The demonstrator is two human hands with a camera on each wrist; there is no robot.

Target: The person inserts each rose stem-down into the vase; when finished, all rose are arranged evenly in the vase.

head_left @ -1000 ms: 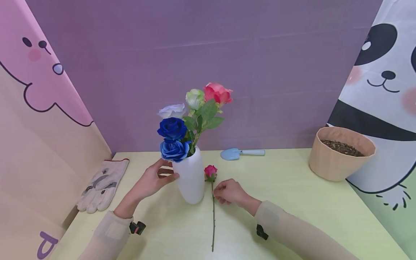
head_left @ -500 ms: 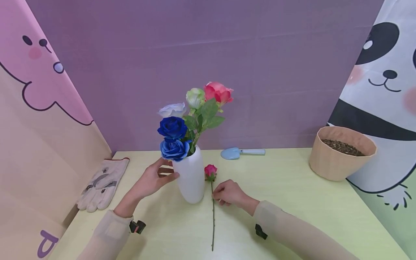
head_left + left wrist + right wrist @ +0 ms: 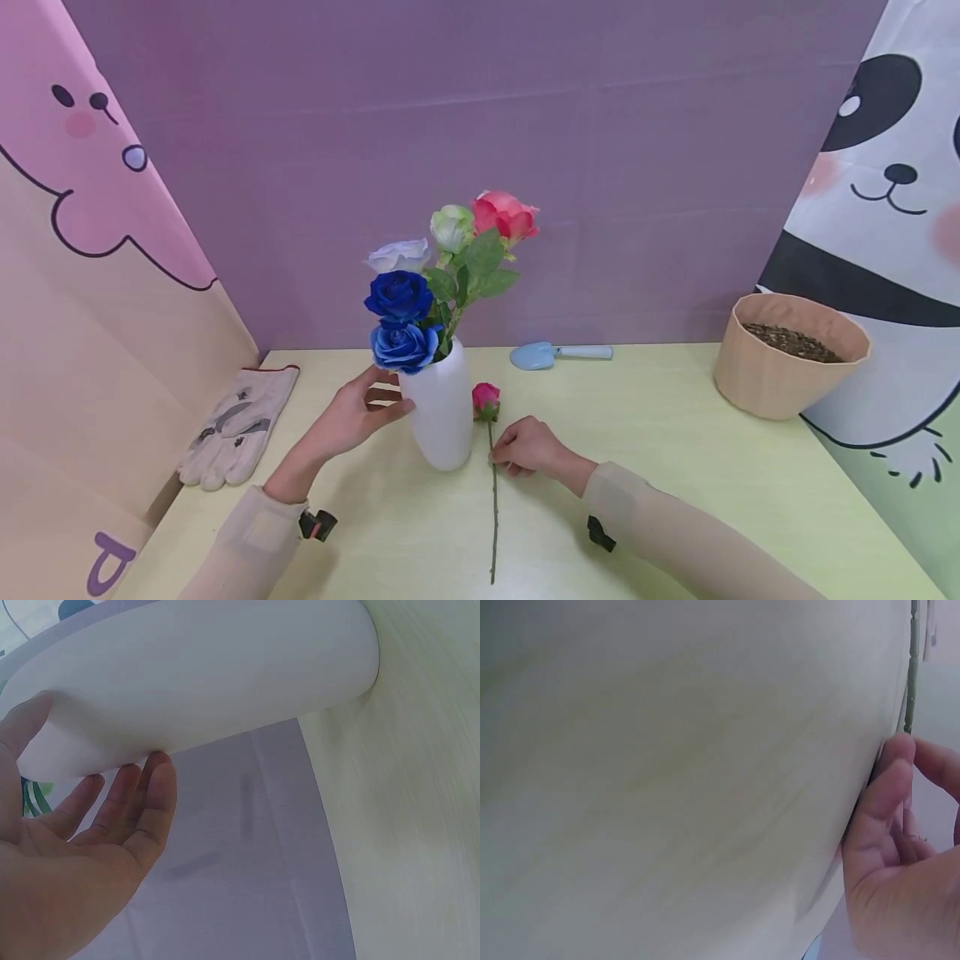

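Observation:
A white vase (image 3: 441, 408) stands upright on the table, filled with several flowers: two blue roses (image 3: 405, 347), a pale lilac one (image 3: 397, 256), a greenish-white bud (image 3: 452, 228) and a coral bloom (image 3: 504, 215). My left hand (image 3: 358, 411) holds the vase from the left, thumb on the near side and fingers round behind; the left wrist view shows the fingertips on its white wall (image 3: 225, 675). With thumb and fingertips, my right hand (image 3: 531, 446) pinches the thin stem of a small pink rose (image 3: 486, 398). That stem (image 3: 912, 667) runs past the fingertips in the right wrist view.
A blue hand trowel (image 3: 534, 356) lies at the table's back edge. On the left is a pair of work gloves (image 3: 236, 429). At the right stands a tan pot (image 3: 757, 379) with dark soil (image 3: 791, 342). A purple backdrop (image 3: 480, 108) closes off the rear.
The right hand has closed in slightly on the pink rose's stem, and the stem's lower end has shifted a little. The left hand and vase have stayed put.

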